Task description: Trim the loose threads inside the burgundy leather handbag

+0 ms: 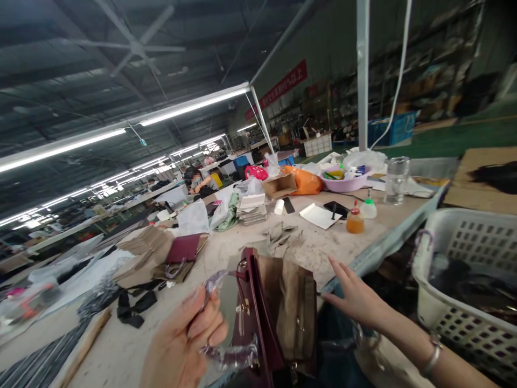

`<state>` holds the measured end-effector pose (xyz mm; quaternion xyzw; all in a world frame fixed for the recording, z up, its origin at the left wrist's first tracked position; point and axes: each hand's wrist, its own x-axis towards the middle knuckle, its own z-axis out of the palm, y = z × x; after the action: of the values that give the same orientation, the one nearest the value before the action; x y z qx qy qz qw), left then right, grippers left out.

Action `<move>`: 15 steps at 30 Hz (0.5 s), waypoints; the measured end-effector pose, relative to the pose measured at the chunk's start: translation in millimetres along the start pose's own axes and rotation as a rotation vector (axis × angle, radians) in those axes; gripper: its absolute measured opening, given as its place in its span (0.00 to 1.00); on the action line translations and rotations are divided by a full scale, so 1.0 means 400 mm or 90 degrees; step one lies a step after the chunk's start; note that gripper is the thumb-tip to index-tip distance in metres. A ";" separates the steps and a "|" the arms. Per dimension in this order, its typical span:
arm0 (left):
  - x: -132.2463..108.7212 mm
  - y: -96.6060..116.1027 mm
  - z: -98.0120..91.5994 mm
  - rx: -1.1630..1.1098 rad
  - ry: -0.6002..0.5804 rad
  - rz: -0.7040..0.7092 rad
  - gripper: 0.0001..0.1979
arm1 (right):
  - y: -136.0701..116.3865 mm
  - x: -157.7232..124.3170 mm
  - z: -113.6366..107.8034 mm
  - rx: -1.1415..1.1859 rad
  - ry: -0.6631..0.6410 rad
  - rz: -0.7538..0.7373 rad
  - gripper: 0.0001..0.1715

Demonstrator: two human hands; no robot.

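Note:
A burgundy handbag (pixel 252 318) stands at the near edge of the table, its mouth spread to show a tan lining (pixel 288 302). My left hand (pixel 189 334) is closed around the bag's handle (pixel 236 353), which is wrapped in clear plastic. To the right of the bag, my right hand (pixel 351 293) is open with the fingers stretched apart, holding nothing. Its fingertips are close to the bag's right side; whether they touch it I cannot tell. Another plastic-wrapped strap (pixel 339 345) hangs below that hand.
Another burgundy piece (pixel 183 249) lies farther left, by stacked brown sheets (pixel 147 245). An orange liquid bottle (pixel 355 220), a glass jar (pixel 396 182) and a lilac basin (pixel 347 184) stand toward the back right. A white plastic basket (pixel 464 302) is beside the table. A person (pixel 197 182) sits far off.

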<state>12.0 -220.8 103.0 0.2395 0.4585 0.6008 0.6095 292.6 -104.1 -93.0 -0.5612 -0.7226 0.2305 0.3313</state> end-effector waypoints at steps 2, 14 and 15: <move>-0.009 -0.004 -0.012 -0.009 -0.009 0.034 0.12 | 0.051 -0.009 0.016 0.181 -0.155 0.133 0.51; 0.129 -0.160 -0.409 0.424 0.230 0.230 0.23 | -0.116 -0.023 0.051 0.304 -0.154 -0.143 0.22; 0.145 -0.188 -0.431 0.490 0.247 0.210 0.23 | -0.113 -0.033 0.083 0.302 -0.243 -0.164 0.22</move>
<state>-103.4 -222.6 -56.4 0.4009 0.7097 0.5097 0.2754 240.3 -127.4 -86.5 -0.3189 -0.7628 0.4497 0.3380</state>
